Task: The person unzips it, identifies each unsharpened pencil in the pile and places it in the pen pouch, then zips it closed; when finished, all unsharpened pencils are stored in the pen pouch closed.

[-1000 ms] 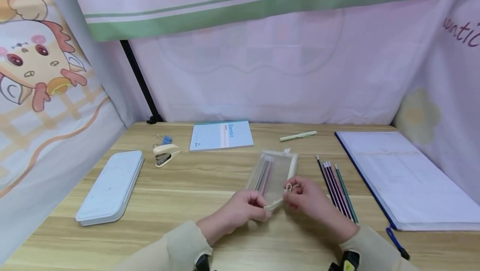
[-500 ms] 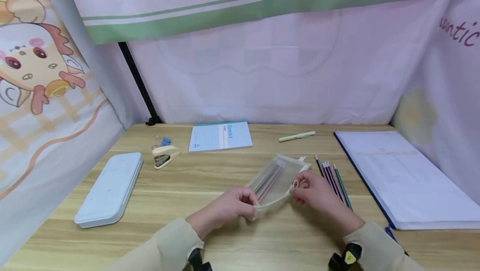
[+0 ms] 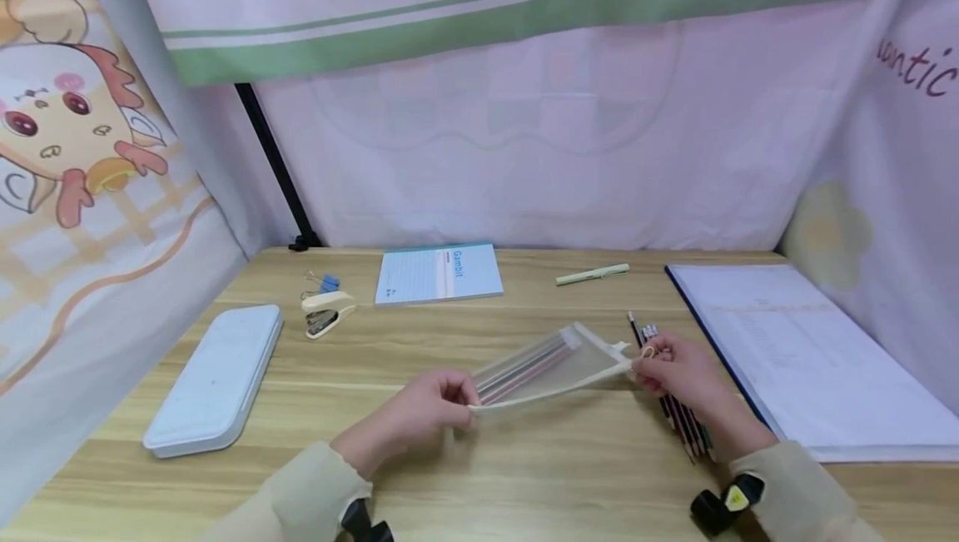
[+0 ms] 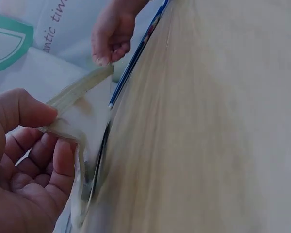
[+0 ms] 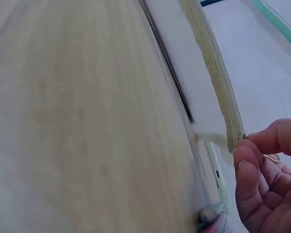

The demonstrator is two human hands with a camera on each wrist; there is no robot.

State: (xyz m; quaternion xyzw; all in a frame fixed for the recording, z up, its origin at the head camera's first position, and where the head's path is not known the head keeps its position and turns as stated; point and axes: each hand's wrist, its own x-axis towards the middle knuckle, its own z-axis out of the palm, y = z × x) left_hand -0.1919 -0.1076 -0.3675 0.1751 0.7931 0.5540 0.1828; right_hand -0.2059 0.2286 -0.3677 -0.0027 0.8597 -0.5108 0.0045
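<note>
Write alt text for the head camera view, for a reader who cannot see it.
Two hands hold a clear zip pouch of pencils above a wooden desk: the left hand pinches its near end, the right hand pinches the zipper pull at the far end. Loose pencils lie under the right hand; a white pencil case and stapler sit left.

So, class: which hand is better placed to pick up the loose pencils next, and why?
Probably the right hand: it hovers directly over the loose pencils, while the left hand pinches the clear pencil pouch at its far end.
</note>
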